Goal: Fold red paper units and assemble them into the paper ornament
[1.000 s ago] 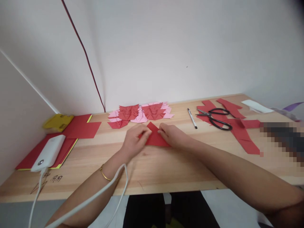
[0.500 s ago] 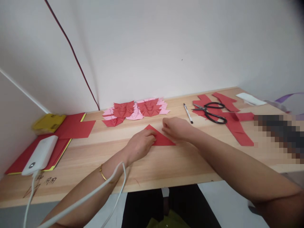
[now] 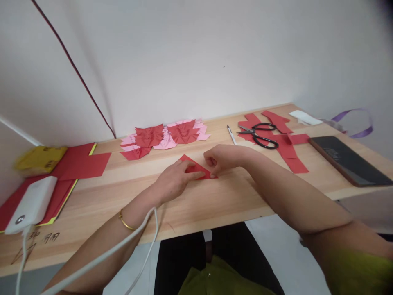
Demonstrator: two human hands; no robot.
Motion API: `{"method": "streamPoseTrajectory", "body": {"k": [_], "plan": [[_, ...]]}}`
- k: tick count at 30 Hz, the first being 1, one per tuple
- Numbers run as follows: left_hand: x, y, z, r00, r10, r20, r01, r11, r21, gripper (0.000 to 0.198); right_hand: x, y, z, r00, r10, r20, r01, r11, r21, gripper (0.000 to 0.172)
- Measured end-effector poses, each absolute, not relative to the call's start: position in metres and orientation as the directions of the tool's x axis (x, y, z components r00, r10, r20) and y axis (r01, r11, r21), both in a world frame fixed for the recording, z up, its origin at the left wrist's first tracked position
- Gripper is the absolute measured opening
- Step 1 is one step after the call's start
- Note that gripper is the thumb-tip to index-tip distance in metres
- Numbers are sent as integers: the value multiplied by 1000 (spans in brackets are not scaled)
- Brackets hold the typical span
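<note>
A sheet of red paper (image 3: 199, 168), folded into a triangle, lies flat on the wooden table in front of me. My left hand (image 3: 175, 179) holds down its left side, with thumb and index finger a little apart on the paper. At the right corner, my right hand (image 3: 222, 159) is curled closed, its fingertips on the paper's edge. The left hand covers part of the triangle. Beyond my hands stand rows of folded red paper pieces (image 3: 149, 136) and pink paper pieces (image 3: 166, 141).
Scissors (image 3: 254, 132) lie on red paper scraps (image 3: 291, 157) to the right, beside a pen (image 3: 231, 134). A phone (image 3: 350, 159) sits at the right edge. To the left are red sheets (image 3: 84, 166), a yellow packet (image 3: 41, 159) and a white power bank (image 3: 32, 205) with a cable (image 3: 101, 256).
My right hand has come down onto the triangle's right corner. My left thumb and index finger have spread further across the paper. The view has shifted to the right.
</note>
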State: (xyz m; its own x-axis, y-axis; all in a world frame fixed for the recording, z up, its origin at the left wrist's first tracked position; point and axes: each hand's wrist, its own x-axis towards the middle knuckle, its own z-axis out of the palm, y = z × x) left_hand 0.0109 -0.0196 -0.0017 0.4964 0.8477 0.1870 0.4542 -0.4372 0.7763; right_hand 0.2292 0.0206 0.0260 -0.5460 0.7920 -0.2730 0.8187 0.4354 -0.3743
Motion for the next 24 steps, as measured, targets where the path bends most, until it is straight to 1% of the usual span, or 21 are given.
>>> {"method": "streamPoseTrajectory", "body": {"k": [2,4,6,8,10,12,14,16,21,24], "plan": [[11,-19,-3,538,823,183,480,-477,736,24,231,20,30,-536,788,-303,832,435,-344,26],[10,-19,-4,580,802,146,542,-513,665,32,233,20,34,-529,775,-346,843,432,-321,27],[11,-20,-3,593,802,69,626,-513,587,38,233,19,39,-521,754,-400,851,429,-302,31],[12,-22,0,610,792,-26,700,-524,485,43,234,19,43,-516,734,-440,856,432,-284,34],[13,-23,3,634,768,-88,732,-560,388,45,233,19,44,-516,727,-452,856,440,-270,35],[14,-24,6,672,733,-111,721,-612,326,44,233,20,44,-519,723,-456,854,447,-265,35],[14,-24,8,707,699,-109,693,-654,305,42,233,20,43,-522,719,-458,853,451,-264,35],[13,-24,9,723,684,-101,675,-667,314,41,233,22,41,-527,714,-461,850,454,-268,35],[7,-24,10,659,746,-96,713,-580,394,46,234,23,37,-541,706,-457,841,454,-294,32],[3,-23,10,714,696,-74,663,-638,392,38,236,22,38,-558,702,-443,830,465,-307,32]]}}
